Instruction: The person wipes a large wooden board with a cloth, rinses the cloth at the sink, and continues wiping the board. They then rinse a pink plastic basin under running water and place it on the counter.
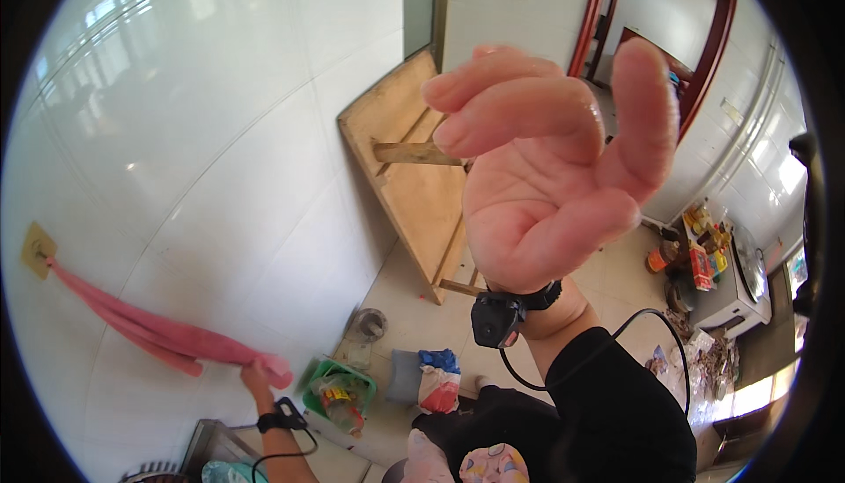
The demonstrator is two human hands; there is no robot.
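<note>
A pink towel (165, 331) hangs from a hook on a yellowish wall plate (39, 250) at the far left. My left hand (257, 374) grips its lower end and pulls it slantwise away from the tiled wall. Raised close to the camera is my right hand (541, 166), palm in view, fingers apart and bent, holding nothing. Its skin looks wet. Each wrist wears a black strap with a small device and a cable; the one on the right wrist is a camera (495, 321).
A wooden folding table (409, 205) leans on the wall. Below it stand a green bin (313, 394) with plastic waste and several bags (439, 380). Bottles and boxes (703, 265) crowd a surface at right, near floor litter (713, 364). A red-framed doorway (716, 54) lies behind.
</note>
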